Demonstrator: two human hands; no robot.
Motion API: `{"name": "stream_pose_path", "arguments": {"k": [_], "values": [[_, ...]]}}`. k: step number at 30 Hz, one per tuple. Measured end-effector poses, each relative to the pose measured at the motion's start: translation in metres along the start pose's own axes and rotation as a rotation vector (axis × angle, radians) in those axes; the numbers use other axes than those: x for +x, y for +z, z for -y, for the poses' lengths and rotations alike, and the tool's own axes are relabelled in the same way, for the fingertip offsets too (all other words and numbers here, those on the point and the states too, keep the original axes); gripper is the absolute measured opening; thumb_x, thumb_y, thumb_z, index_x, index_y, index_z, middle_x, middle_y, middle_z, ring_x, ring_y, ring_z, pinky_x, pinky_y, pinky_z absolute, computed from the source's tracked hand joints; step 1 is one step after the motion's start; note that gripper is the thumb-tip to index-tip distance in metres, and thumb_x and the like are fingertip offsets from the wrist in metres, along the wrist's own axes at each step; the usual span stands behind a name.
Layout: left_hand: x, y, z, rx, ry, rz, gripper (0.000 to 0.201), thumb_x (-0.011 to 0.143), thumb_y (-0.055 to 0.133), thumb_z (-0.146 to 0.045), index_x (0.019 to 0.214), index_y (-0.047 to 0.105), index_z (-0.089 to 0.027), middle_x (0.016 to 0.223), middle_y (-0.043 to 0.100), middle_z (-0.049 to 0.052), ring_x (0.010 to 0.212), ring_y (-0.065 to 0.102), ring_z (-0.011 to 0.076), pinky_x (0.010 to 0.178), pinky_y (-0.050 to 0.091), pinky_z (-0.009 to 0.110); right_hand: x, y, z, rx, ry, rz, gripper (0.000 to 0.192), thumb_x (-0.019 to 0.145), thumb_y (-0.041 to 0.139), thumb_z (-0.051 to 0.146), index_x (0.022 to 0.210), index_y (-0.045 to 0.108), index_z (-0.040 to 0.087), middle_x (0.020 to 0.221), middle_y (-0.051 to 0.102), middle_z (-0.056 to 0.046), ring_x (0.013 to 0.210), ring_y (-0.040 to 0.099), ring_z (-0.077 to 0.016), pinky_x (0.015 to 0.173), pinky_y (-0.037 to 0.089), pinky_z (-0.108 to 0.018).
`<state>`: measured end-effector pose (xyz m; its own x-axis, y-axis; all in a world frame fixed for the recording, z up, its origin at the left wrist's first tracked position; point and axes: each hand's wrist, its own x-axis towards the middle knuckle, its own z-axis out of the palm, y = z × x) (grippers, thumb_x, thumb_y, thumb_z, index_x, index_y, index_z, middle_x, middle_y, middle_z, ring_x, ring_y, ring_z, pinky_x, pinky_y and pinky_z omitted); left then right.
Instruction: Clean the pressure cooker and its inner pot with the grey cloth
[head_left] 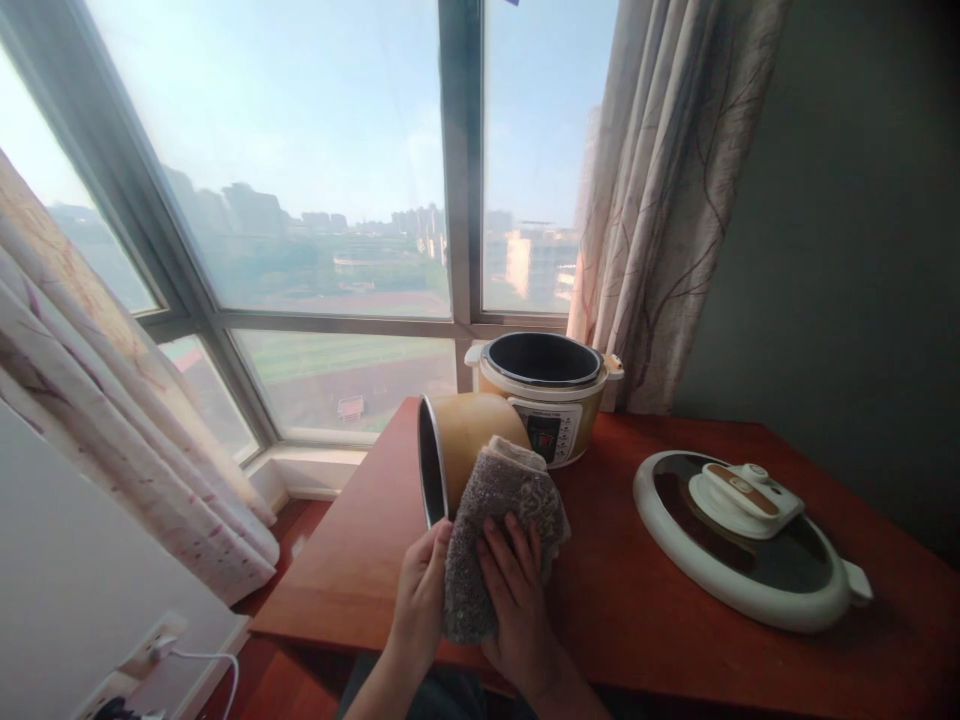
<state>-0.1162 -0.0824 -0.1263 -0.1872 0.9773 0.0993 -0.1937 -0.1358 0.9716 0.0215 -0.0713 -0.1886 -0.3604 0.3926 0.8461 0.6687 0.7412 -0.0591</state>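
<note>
Left hand (421, 590) clasped on the rim of the inner pot (465, 445), tipped on its side above the near edge of the counter (360, 560), mouth turned left. Right hand (517, 590) pressed flat on a grey cloth (499, 520) draped over the pot's outer wall. Judged stiff, fairly light, smooth and likely slippery; best gripped at the rim. Behind, the cooker base (551, 395); farther right, its lid (750, 540) flat on the counter.
</note>
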Motion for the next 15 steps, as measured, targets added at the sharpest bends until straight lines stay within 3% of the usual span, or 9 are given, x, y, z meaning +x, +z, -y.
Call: {"name": "stream_pose_path", "arguments": {"k": [5, 10, 13, 15], "values": [[-0.014, 0.006, 0.000, -0.053, -0.039, -0.055, 0.056, 0.070, 0.073, -0.071, 0.075, 0.073, -0.015, 0.064, 0.063, 0.002, 0.062, 0.054, 0.0156, 0.055, 0.046, 0.023, 0.016, -0.013, 0.001, -0.034, 0.000, -0.043, 0.054, 0.087, 0.048, 0.014, 0.140, 0.051, 0.015, 0.143, 0.058, -0.014, 0.151, 0.027, -0.0301, 0.123, 0.012, -0.059], [-0.027, 0.011, 0.010, 0.077, 0.088, -0.043, 0.057, 0.076, 0.067, -0.070, 0.083, 0.079, -0.015, 0.071, 0.071, 0.006, 0.071, 0.062, 0.0211, 0.072, 0.054, 0.028, 0.068, -0.046, -0.004, 0.053, -0.004, -0.070, 0.057, 0.086, 0.050, 0.010, 0.142, 0.047, 0.015, 0.144, 0.057, -0.014, 0.149, 0.031, -0.0285, 0.122, 0.018, -0.056], [-0.039, 0.012, 0.016, 0.225, 0.124, 0.017, 0.059, 0.086, 0.056, -0.069, 0.087, 0.081, -0.015, 0.081, 0.075, 0.009, 0.077, 0.066, 0.0237, 0.079, 0.055, 0.031, 0.109, -0.067, -0.016, 0.168, 0.056, 0.027, 0.065, 0.079, 0.050, 0.009, 0.144, 0.045, 0.015, 0.150, 0.051, -0.013, 0.148, 0.033, -0.0285, 0.121, 0.019, -0.055], [-0.050, 0.011, 0.023, 0.308, 0.134, -0.043, 0.061, 0.085, 0.056, -0.070, 0.094, 0.081, -0.016, 0.089, 0.077, 0.010, 0.084, 0.068, 0.0260, 0.081, 0.055, 0.031, 0.139, -0.076, -0.029, 0.254, 0.097, 0.183, 0.069, 0.072, 0.053, 0.007, 0.140, 0.050, 0.015, 0.150, 0.052, -0.011, 0.144, 0.039, -0.0284, 0.121, 0.021, -0.053]]}}
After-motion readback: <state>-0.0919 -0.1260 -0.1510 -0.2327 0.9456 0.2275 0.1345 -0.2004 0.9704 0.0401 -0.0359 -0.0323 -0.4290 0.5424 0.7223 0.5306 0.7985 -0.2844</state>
